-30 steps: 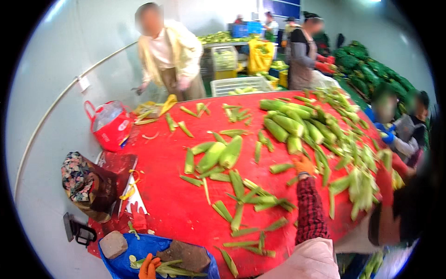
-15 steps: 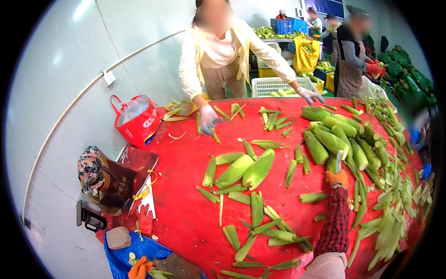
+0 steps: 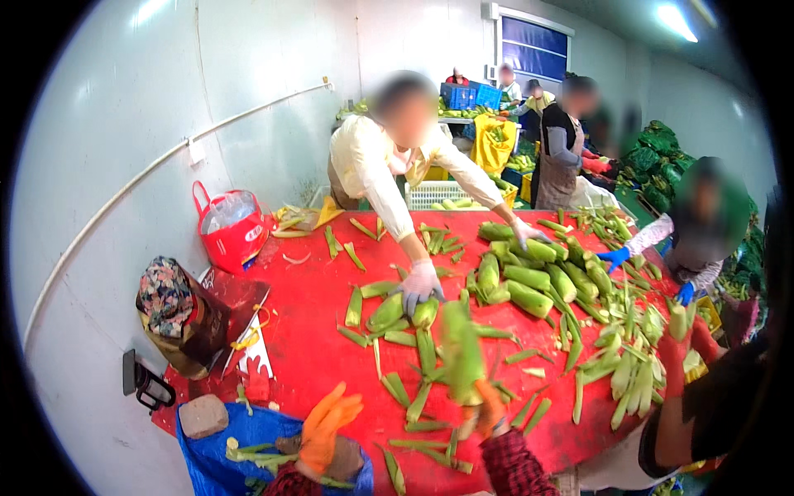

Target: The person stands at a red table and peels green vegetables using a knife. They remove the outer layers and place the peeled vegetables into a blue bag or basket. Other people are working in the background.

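Note:
My right hand, in an orange glove, is closed at the lower end of a green ear of corn. The ear is held upright above the red table and is blurred by motion. To its left, my left hand, also orange-gloved, is open with fingers spread, above a blue plastic sheet; nothing is in it. Beyond, a co-worker's gloved hand rests on husked-looking ears of corn. Their other hand touches a pile of corn at the far right.
Loose husk leaves lie over the red table. A stone block sits at the lower left, near a black-handled cup, a flowery cap and a red bag. Another person's blue glove is at the right.
My right hand has drawn back from the pile with an ear of corn. My left hand has risen and opened. The co-worker has leaned in, hands now on the corn. The view has shifted.

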### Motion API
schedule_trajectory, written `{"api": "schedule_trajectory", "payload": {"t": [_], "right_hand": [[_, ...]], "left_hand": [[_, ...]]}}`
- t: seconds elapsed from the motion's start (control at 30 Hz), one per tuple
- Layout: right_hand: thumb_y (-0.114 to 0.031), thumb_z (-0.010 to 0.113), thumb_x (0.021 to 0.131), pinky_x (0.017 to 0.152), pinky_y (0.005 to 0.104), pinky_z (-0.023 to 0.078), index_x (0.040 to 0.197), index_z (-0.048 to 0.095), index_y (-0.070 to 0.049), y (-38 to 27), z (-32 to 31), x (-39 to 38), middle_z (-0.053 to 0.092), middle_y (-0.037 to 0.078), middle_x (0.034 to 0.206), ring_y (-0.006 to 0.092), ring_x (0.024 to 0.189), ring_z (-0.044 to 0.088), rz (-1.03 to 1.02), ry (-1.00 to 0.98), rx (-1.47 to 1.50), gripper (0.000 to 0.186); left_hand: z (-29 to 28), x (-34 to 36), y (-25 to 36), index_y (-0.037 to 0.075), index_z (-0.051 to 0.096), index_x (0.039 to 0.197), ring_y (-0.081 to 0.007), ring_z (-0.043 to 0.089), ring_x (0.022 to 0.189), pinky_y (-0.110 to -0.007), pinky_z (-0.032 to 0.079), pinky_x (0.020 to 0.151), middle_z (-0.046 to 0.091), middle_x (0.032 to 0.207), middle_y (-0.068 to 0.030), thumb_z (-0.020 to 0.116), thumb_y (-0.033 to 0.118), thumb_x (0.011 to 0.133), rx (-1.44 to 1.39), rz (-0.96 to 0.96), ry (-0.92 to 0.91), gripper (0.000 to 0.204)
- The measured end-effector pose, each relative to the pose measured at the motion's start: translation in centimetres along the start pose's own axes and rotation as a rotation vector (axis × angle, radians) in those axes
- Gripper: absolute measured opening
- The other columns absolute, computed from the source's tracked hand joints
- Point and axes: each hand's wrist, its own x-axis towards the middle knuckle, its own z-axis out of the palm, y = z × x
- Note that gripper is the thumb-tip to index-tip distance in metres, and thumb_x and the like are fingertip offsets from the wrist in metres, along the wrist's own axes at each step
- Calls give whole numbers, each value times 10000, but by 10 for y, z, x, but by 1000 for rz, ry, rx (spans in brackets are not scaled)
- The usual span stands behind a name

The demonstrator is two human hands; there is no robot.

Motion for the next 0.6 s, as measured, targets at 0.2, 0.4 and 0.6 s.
{"api": "schedule_trajectory", "payload": {"t": [0.2,0.4,0.6], "right_hand": [[-479,554,916,455,242,395,1076,640,-44,107,155,-155,578,25,684,84,493,511,306,-173,-528,471],[-362,556,938,495,208,359,1388,480,-93,187,179,-263,642,15,853,65,530,452,536,-342,-46,530],[-394,620,841,673,363,478,1485,324,-179,162,231,-286,613,126,1050,254,804,609,-232,-412,-1256,741]], "left_hand": [[-26,-75,-23,96,360,1436,-334,495,1236,-472,448,997,395,1469,-119,468,549,928,-499,-122,-122,689],[-133,-191,-18,57,480,1362,-264,525,1208,-388,401,1050,556,1302,-159,542,431,932,-1236,-325,-252,574],[-181,-210,-53,101,439,1384,-301,594,1059,-440,522,881,574,1256,-152,417,543,946,-791,-406,-4,623]]}}
